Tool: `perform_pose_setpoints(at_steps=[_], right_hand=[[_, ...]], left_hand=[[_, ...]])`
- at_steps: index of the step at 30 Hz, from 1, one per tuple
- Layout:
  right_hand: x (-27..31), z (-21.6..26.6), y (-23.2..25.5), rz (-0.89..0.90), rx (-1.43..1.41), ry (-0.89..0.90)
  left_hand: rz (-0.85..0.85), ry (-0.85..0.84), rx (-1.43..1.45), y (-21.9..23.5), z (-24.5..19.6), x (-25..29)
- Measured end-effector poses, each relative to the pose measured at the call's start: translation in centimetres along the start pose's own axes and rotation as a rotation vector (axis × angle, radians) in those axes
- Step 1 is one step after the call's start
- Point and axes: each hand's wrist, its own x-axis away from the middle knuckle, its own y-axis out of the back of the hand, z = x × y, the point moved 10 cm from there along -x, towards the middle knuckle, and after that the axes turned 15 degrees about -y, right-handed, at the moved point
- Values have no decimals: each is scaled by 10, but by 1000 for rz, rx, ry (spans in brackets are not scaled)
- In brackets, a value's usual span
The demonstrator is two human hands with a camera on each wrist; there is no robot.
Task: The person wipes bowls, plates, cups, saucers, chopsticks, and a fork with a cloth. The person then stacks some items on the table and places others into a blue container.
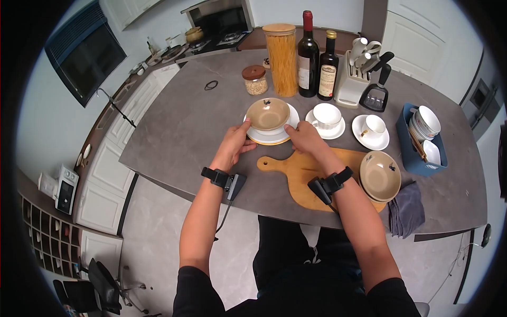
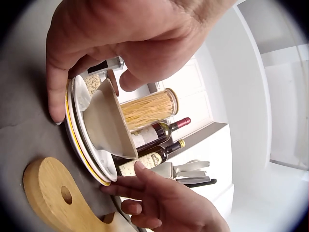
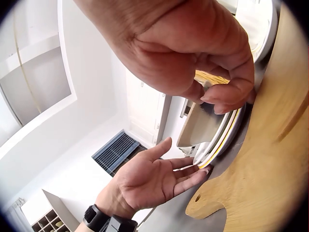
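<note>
A beige bowl stands on stacked plates; the lower one has a yellow rim. At the stack's left side, my left hand has its fingers stretched along the plate edges. In the right wrist view the left thumb stands away from the bowl. My right hand is at the stack's right side, fingertips right at the plate edges and thumb near the bowl rim. Its fingers are loosely bent. Just in front lies a wooden cutting board. A white cup on its saucer stands right of the stack.
Behind stand an oat jar, a pasta jar, a wine bottle, a smaller bottle and a knife block. To the right are another cup, stacked beige bowls, a blue bin and a grey cloth.
</note>
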Motion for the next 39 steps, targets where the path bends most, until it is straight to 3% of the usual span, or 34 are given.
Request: perform_pose_setpoints(at_steps=[5, 6, 8, 9, 11, 12, 14, 15, 16, 18, 19, 21, 22, 25, 29, 32, 34, 37, 39], right_hand=[[13, 2, 7, -65, -115, 39], [29, 7, 12, -139, -5, 155], [92, 17, 29, -220, 125, 333], [135, 21, 40, -223, 145, 400], [201, 2, 74, -385, 158, 437], [226, -8, 98, -488, 161, 365], [255, -35, 144, -739, 203, 255], [266, -48, 167, -887, 240, 211], [264, -63, 180, -892, 249, 205], [256, -96, 202, -1052, 470, 113], [254, -106, 208, -1069, 472, 106], [232, -125, 204, -795, 366, 112], [232, -122, 202, -759, 311, 89], [226, -128, 205, -694, 211, 29], [216, -136, 212, -663, 192, 33], [214, -131, 211, -673, 161, 51], [213, -126, 212, -693, 161, 67], [209, -121, 212, -661, 123, 7], [216, -78, 207, -720, 210, 232]], left_hand=[[-59, 17, -85, 6, -3, 3], [-47, 19, -82, 9, 5, 0], [-273, -266, -567, 43, -6, -6], [-266, -259, -557, 32, -13, 6], [-270, -624, -620, -10, -81, 55], [-182, -672, -549, -29, -80, 61], [183, -469, -351, -97, -72, 82], [320, -468, -318, -129, -74, 94], [461, -465, -283, -160, -73, 106], [544, -466, -275, -206, -69, 120], [557, -478, -268, -223, -67, 121], [685, -429, -122, -257, -55, 126], [702, -399, -123, -264, -57, 129], [624, -455, -103, -268, -51, 123], [557, -434, -116, -267, -38, 120], [495, -523, -115, -264, -49, 122], [490, -364, 11, -264, -43, 122], [441, -318, 146, -254, -47, 117], [419, -353, 122, -235, -69, 110]])
